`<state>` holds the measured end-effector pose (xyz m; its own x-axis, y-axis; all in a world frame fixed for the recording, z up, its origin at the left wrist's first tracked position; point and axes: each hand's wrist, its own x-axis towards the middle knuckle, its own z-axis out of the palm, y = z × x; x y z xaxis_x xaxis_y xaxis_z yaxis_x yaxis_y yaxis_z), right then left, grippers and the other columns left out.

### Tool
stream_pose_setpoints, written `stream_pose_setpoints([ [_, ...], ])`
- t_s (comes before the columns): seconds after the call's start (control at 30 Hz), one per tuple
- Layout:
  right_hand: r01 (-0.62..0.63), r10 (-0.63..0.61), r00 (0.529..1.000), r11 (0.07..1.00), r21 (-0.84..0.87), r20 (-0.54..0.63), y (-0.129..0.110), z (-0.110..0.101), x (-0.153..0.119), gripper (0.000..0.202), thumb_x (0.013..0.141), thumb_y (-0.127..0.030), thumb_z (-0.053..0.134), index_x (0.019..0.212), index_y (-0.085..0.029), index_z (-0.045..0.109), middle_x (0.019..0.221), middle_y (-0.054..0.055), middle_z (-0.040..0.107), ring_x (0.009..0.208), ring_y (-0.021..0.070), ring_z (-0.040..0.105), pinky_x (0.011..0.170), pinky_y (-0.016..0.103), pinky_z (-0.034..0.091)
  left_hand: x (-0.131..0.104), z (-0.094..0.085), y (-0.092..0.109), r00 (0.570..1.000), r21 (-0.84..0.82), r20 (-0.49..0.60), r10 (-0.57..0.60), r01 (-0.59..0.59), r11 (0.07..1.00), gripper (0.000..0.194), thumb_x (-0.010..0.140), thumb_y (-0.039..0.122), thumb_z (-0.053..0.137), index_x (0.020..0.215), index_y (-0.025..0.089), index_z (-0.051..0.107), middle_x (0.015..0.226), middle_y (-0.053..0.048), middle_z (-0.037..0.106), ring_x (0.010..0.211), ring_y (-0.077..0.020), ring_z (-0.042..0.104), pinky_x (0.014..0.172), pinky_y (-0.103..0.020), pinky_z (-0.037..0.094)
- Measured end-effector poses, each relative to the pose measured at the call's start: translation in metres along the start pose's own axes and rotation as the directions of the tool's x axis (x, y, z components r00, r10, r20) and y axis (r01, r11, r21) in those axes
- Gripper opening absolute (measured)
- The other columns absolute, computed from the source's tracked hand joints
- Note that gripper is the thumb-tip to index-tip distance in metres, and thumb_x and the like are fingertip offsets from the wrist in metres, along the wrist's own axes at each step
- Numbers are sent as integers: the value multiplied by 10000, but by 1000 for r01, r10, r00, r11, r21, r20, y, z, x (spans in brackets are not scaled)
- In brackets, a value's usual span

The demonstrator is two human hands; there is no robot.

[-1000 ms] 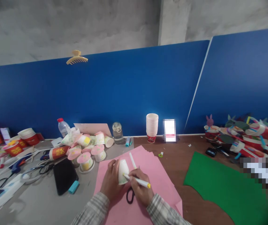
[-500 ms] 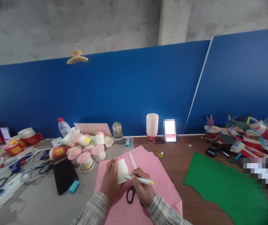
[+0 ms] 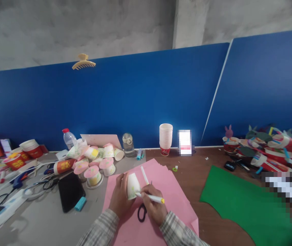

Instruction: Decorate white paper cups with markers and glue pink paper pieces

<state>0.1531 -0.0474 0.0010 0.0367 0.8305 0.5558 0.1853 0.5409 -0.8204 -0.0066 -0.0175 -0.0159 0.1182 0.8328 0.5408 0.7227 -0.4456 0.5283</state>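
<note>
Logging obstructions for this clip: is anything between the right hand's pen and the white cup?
Nothing visible is. The right hand holds the pen with its tip at or very near the side of the cup, which the left hand grips. The black loop handle lies below, outside that gap.

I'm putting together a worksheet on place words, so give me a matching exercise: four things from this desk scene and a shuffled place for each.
1. paper cup
2. yellow-ended marker
3. hair clip
4. green sheet

A. held in the right hand
B. on the brown tabletop
C. held in the left hand
D. at the top edge of the blue partition

Pairs: 1-C; 2-A; 3-D; 4-B
</note>
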Motion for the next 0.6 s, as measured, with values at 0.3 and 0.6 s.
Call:
stream_pose_setpoints([
  [0.3, -37, 37, 998, 999, -7, 44, 5, 2, -2, 145, 684, -130, 546, 595, -220, 618, 522, -33, 614, 498, 171, 558, 476, 229, 417, 0, 0, -1, 1000, -4, 9, -2, 2, 1000, 819, 536, 312, 702, 1244, 243, 297, 1133, -132, 415, 1042, -369, 487, 848, -567, 476],
  [0.6, -15, 16, 1000, 1000, -15, 14, 2, 2, -1, 148, 687, -132, 542, 598, -221, 619, 528, -35, 619, 509, 168, 565, 504, 226, 421, 0, -1, 1, 1000, 32, 20, -7, 6, 999, 820, 539, 321, 694, 1248, 216, 296, 1144, -138, 414, 1051, -358, 480, 836, -546, 489],
])
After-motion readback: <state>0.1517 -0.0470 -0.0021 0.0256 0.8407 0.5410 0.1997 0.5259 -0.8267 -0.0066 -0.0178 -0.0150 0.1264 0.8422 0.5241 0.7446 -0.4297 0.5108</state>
